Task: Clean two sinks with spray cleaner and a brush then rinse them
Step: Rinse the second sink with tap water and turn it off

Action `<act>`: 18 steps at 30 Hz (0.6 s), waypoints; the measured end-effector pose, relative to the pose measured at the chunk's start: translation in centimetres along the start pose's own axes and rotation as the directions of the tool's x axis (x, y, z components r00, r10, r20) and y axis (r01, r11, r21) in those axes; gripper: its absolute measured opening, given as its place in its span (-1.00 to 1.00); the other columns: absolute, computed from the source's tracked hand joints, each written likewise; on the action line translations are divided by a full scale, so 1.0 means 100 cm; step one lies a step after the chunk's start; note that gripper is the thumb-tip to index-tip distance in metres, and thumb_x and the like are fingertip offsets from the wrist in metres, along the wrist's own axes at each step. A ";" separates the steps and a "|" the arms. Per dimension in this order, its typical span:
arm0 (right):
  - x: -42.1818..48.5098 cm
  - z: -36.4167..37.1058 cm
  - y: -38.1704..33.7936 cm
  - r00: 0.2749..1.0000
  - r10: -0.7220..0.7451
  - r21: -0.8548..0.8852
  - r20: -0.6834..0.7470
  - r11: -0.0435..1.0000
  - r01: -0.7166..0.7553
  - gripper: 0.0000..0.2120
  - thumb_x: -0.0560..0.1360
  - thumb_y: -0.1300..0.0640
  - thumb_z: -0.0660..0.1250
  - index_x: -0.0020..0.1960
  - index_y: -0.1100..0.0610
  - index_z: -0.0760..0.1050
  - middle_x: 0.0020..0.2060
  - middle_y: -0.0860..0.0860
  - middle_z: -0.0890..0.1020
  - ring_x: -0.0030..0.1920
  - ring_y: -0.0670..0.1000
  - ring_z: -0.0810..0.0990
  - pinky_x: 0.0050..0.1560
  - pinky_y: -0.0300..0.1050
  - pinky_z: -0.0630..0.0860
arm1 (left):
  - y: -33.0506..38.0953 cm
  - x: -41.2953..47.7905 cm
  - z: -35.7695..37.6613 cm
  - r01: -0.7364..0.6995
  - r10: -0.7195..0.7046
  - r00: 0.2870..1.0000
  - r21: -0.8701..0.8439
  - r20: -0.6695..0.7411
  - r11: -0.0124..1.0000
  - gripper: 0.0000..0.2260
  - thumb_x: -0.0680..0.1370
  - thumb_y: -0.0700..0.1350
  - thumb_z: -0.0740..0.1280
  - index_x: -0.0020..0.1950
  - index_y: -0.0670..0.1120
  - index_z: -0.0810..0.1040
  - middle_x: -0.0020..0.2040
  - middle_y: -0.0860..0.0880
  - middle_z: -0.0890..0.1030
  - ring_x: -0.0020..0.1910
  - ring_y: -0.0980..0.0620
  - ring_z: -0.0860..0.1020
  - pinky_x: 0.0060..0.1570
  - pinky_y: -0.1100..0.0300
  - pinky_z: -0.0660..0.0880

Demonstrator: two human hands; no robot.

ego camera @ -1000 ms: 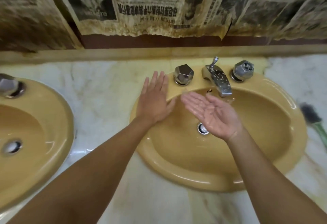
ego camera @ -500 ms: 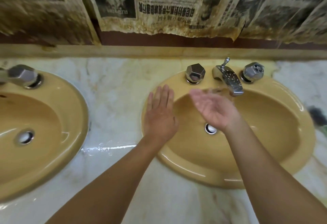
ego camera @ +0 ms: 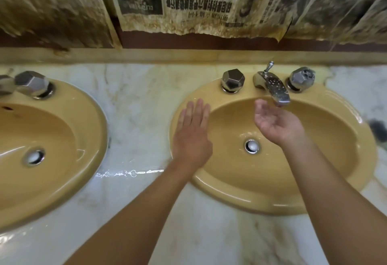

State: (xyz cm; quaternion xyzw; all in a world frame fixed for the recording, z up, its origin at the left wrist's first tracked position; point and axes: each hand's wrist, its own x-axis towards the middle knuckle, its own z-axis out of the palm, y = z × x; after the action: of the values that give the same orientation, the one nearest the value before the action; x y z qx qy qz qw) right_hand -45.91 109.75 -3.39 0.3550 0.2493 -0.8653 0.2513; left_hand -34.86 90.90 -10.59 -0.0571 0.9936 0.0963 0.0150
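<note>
Two mustard-yellow sinks sit in a marble counter. The right sink [ego camera: 293,197] has a chrome spout [ego camera: 274,91] between two faceted knobs, the left knob [ego camera: 232,80] and the right knob [ego camera: 301,78]. My left hand [ego camera: 191,137] lies flat, palm down, on that sink's left rim, fingers straight. My right hand [ego camera: 276,122] is cupped palm up just under the spout, holding nothing. Water ripples around the drain [ego camera: 252,146]. The left sink [ego camera: 90,139] shows its own knob [ego camera: 31,83] and drain [ego camera: 33,157]. A dark brush [ego camera: 378,128] lies blurred at the right edge.
Wet marble counter [ego camera: 136,118] runs between and in front of the sinks, with a puddle [ego camera: 127,173] by the left sink's rim. Stained old newspaper [ego camera: 199,3] covers the wall behind, above a low backsplash ledge [ego camera: 167,55].
The view has swung left, showing more of the left sink. My left hand slid down the right sink's rim. My right hand curled from flat into a cup under the spout.
</note>
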 end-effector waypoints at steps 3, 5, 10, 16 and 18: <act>-0.016 0.006 0.033 0.927 0.332 -0.588 0.174 0.790 -0.172 -0.64 0.59 0.22 0.15 0.24 0.43 0.51 0.10 0.31 0.65 0.12 0.22 0.68 0.13 -0.01 0.64 | 0.013 -0.040 0.003 0.063 -0.071 0.995 -0.104 -0.069 0.993 -0.21 0.45 0.04 0.24 0.65 -0.13 0.11 0.66 -0.16 -0.04 0.64 -0.15 -0.10 0.59 -0.08 -0.04; -0.021 0.004 0.046 0.873 0.485 -0.841 0.057 0.494 -0.220 -0.60 0.65 0.18 0.08 0.27 0.47 0.47 0.15 0.38 0.61 0.14 0.25 0.66 0.18 0.04 0.59 | 0.008 -0.050 0.003 -0.056 0.037 0.992 -0.161 -0.120 0.985 -0.43 0.46 0.07 0.22 0.44 -0.07 0.49 0.64 -0.14 0.16 0.63 -0.18 0.02 0.58 -0.10 0.03; -0.007 -0.014 0.000 0.996 0.062 -0.350 -0.070 0.933 -0.083 -0.63 0.72 0.17 0.01 0.33 0.39 0.41 0.07 0.30 0.66 0.03 0.20 0.70 -0.04 0.05 0.68 | -0.056 -0.028 -0.004 -0.495 0.454 0.865 -0.211 -0.215 0.843 -0.79 0.54 -0.05 0.27 -0.15 0.01 0.70 0.16 0.12 0.67 0.61 -0.02 0.18 0.53 -0.08 0.20; -0.009 -0.014 -0.021 0.999 -0.048 -0.067 0.005 0.997 0.049 -0.67 0.70 0.15 0.08 0.28 0.33 0.47 -0.14 0.21 0.69 -0.10 0.12 0.72 -0.08 -0.07 0.66 | -0.012 -0.073 0.005 -0.399 0.348 0.916 -0.347 -0.200 0.849 -0.69 0.59 -0.05 0.25 -0.35 0.07 0.32 -0.39 0.16 0.33 -0.09 0.29 0.47 0.49 0.05 0.20; -0.011 -0.013 -0.015 0.998 -0.029 -0.157 0.055 0.987 0.037 -0.71 0.67 0.21 0.15 0.29 0.32 0.49 -0.07 0.20 0.69 -0.07 0.09 0.72 -0.07 -0.12 0.66 | 0.010 -0.089 0.017 -0.369 0.308 0.919 -0.261 -0.247 0.892 -0.68 0.63 -0.02 0.19 -0.33 0.05 0.26 -0.38 0.12 0.36 -0.28 0.17 0.42 0.30 0.08 0.39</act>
State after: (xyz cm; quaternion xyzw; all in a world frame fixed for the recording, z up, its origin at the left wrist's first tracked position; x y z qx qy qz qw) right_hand -45.51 111.93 -2.97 0.3069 0.3163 -0.8559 0.2707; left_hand -26.08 93.22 -11.66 0.1067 0.9580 0.2419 -0.1106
